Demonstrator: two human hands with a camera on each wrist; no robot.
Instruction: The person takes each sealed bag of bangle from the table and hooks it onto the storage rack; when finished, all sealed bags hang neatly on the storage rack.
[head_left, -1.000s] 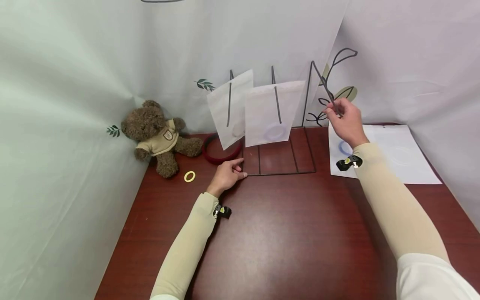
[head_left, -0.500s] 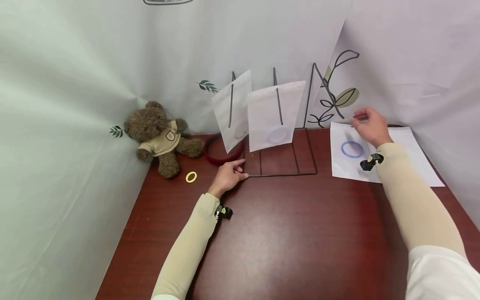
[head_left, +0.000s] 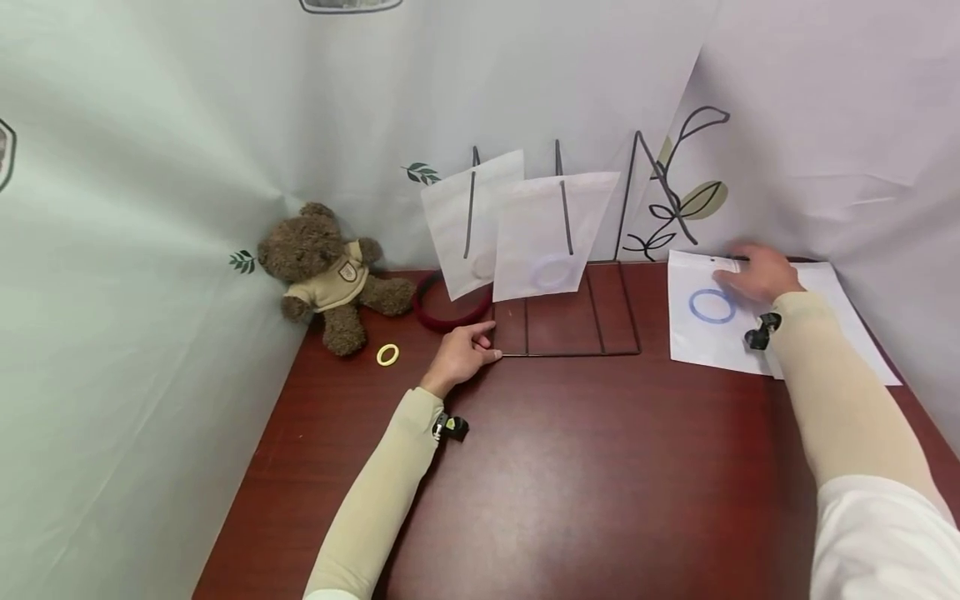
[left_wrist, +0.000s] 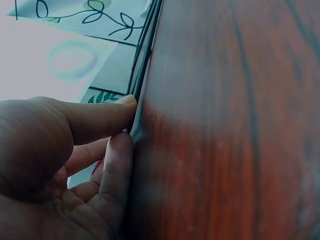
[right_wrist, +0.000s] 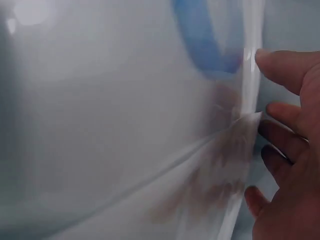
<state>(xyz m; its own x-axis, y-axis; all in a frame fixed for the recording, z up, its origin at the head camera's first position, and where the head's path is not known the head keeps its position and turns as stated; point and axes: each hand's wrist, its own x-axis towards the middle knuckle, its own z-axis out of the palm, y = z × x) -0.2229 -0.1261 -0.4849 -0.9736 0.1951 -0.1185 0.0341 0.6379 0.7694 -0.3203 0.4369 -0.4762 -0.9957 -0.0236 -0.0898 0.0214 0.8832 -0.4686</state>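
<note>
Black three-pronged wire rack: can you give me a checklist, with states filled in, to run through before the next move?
1. Left hand touching the black wire rack at its near left corner: ok.
2. Two translucent white pouches hanging on the left and middle prongs: ok.
3. Rightmost black wire prong bare: ok.
4. Right hand gripping the translucent white pouch with a blue ring inside: not ok, fingers lie loose by the edge.
5. That pouch's hanging hole open: cannot tell.

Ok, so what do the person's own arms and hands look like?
The left hand and right hand are bare. Both forearms wear plain beige sleeves; a white sleeve covers the upper right arm. Each wrist carries a small black device.
</note>
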